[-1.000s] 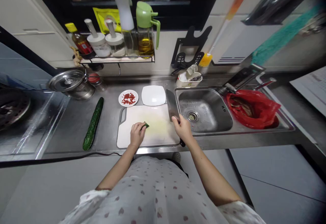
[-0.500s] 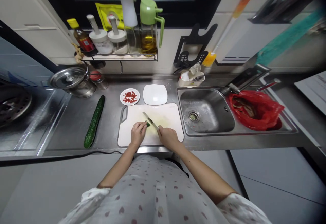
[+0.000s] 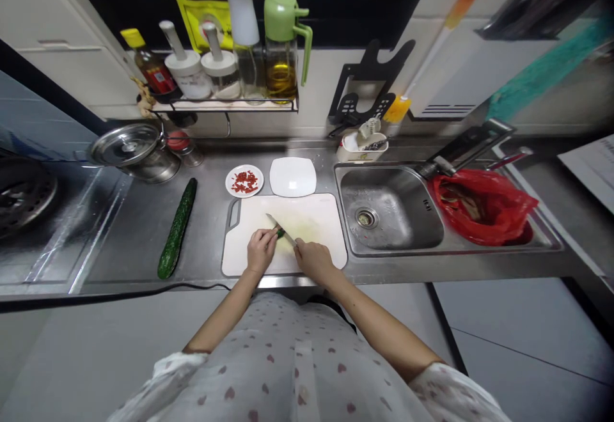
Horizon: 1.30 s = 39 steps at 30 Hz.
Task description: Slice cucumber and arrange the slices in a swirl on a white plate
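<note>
On the white cutting board (image 3: 316,217), my left hand (image 3: 261,250) has its fingers pressed round a small green piece (image 3: 280,233) that I cannot make out fully. My right hand (image 3: 314,261) is closed on the handle of a knife (image 3: 283,230), whose blade points up and to the left beside my left fingertips. Behind the board are a small plate of chopped red pieces (image 3: 245,181) and a white square dish (image 3: 292,177). A long green cucumber (image 3: 177,230) lies to the left of the board.
A steel sink (image 3: 391,208) lies right of the board, with a red plastic bag (image 3: 489,211) at its far side. A lidded steel pot (image 3: 139,152) stands at the back left. Bottles and jars fill a wall rack (image 3: 225,107). A utensil holder (image 3: 362,148) stands behind the sink.
The knife and my right hand have shifted slightly to the left. My left hand stays nearly in place, and more of the green piece shows beside the blade.
</note>
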Each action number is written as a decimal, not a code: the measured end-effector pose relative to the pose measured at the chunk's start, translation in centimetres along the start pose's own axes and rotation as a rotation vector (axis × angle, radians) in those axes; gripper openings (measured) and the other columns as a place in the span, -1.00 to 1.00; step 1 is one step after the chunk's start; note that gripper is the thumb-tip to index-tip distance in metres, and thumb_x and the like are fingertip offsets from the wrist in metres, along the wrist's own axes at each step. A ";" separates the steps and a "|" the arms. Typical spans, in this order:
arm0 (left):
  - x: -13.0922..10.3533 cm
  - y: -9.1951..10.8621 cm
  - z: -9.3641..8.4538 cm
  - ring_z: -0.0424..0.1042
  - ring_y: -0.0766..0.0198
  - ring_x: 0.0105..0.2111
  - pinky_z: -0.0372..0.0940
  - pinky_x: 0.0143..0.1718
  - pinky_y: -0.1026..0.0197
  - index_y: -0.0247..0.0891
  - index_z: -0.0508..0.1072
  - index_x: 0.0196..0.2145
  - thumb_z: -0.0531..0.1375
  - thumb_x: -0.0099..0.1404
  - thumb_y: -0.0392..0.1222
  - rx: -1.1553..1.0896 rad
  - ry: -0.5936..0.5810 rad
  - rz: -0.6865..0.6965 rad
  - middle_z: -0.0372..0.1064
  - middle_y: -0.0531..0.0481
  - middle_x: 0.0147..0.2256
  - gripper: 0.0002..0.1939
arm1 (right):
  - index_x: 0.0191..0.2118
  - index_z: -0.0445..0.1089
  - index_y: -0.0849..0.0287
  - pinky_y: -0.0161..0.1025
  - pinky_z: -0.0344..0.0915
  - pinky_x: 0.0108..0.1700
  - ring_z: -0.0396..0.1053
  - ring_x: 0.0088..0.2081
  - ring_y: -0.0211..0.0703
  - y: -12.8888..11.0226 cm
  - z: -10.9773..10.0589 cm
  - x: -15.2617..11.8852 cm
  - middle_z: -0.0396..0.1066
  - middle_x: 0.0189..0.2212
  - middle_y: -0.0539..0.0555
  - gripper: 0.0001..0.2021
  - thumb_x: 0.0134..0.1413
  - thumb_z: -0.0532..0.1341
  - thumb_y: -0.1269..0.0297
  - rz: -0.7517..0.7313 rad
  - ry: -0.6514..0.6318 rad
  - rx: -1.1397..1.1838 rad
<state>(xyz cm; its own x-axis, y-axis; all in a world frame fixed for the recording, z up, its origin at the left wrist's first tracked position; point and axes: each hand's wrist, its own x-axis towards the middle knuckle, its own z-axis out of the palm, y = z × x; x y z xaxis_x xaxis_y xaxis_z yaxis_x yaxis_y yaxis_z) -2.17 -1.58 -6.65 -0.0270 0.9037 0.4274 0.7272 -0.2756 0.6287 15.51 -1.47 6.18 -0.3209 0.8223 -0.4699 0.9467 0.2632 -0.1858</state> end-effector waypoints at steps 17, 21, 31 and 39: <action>0.0 0.0 0.0 0.38 0.25 -0.26 0.31 -0.22 0.18 -0.19 0.51 -0.24 0.11 0.34 -0.16 0.026 -0.002 0.012 0.40 -0.06 -0.31 -0.82 | -0.05 0.21 0.23 -0.23 0.28 -0.22 0.48 -0.16 -0.04 -1.6 0.6 0.1 0.49 -0.27 0.25 -0.78 0.26 -0.08 0.44 0.012 -0.043 -0.052; 0.1 0.2 0.0 0.38 0.25 -0.26 0.30 -0.21 0.17 -0.18 0.51 -0.25 0.10 0.35 -0.17 0.015 -0.006 0.007 0.39 -0.06 -0.31 -0.82 | -0.05 0.22 0.22 -0.23 0.29 -0.21 0.47 -0.15 -0.04 -1.5 0.7 0.3 0.49 -0.27 0.25 -0.77 0.25 -0.07 0.46 -0.001 -0.046 -0.038; 0.0 0.0 0.1 0.37 0.25 -0.25 0.29 -0.19 0.18 -0.19 0.50 -0.25 0.10 0.35 -0.17 0.008 -0.014 0.006 0.39 -0.06 -0.31 -0.82 | -0.05 0.23 0.24 -0.23 0.30 -0.18 0.47 -0.13 -0.05 -1.8 0.8 1.2 0.48 -0.26 0.26 -0.76 0.23 -0.06 0.49 -0.010 -0.030 -0.035; 0.1 0.3 -0.1 0.37 0.25 -0.25 0.30 -0.20 0.19 -0.19 0.50 -0.25 0.10 0.35 -0.17 -0.016 -0.015 0.002 0.39 -0.06 -0.31 -0.83 | -0.07 0.26 0.22 -0.23 0.28 -0.20 0.47 -0.16 -0.06 -1.6 1.0 1.2 0.49 -0.27 0.22 -0.77 0.24 -0.06 0.46 -0.005 -0.028 -0.009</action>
<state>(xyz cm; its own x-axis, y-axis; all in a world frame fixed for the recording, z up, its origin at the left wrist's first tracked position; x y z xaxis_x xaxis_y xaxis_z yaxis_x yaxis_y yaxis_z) -2.04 -1.59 -6.37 -0.0149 0.9079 0.4189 0.7163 -0.2826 0.6380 13.62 -1.43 5.04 -0.3262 0.8064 -0.4933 0.9452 0.2719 -0.1806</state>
